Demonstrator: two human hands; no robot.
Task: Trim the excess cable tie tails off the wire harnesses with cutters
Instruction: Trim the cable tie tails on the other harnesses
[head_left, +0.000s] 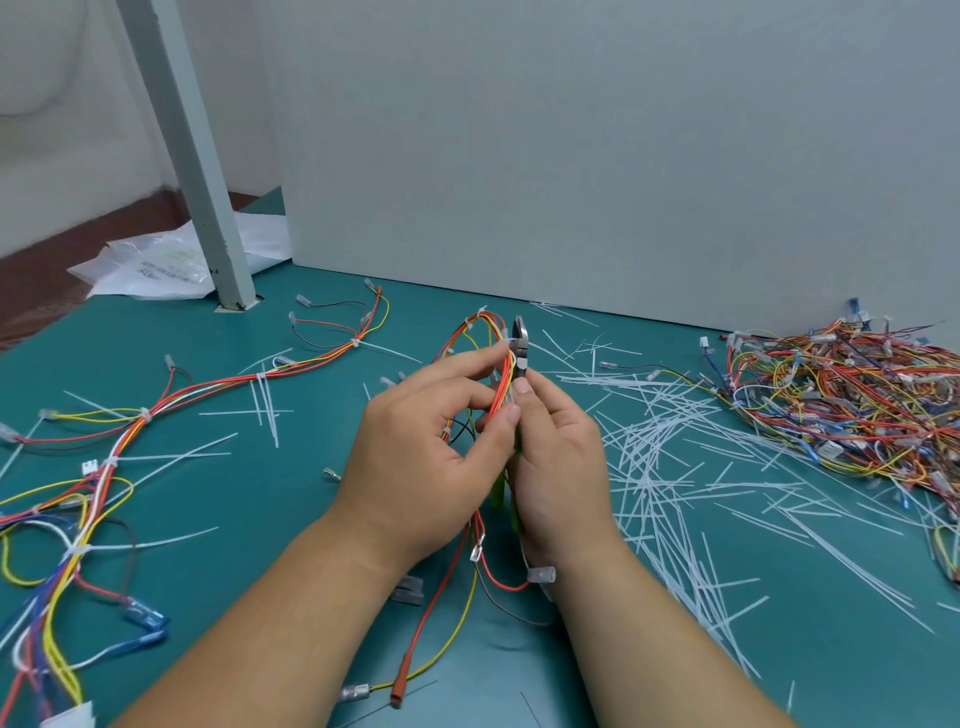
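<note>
Wire harness (500, 379) is held up off the tabletop (311, 499), centre of view, with the cutters (520, 344) nosed in against its right side at a white cable tie (505, 341).

Risks as I read them:
- The blades sit touching or just beside the red/orange wires. If they bite in too close to the bundle, they nick insulation instead of the tail.
- If the cut lands too far out, it leaves a sharp stub.
- I can't tell whether the tail is actually between the blades; it's too small to see. A squeeze could miss.
- The left fingertips (511, 413) are near the tool, just below the cutting head, so there's a pinch risk if the bundle slips.
- The cut tail will likely fly off into the mess.

Hands:
- The left hand (426, 462) pinches the bundle between thumb and fingers, just below the tie.
- The right hand (558, 467) is wrapped round the cutters' green handles, thumb lying up along the tool. The harness is immediately to its left, touching the tool head.

Around it:
- Cut tails (670, 467) litter the right side.
- A heap of harnesses (841, 410) sits far right.
- The harnesses on the left (109, 462) have long tails on, so plenty is left to do.
</note>
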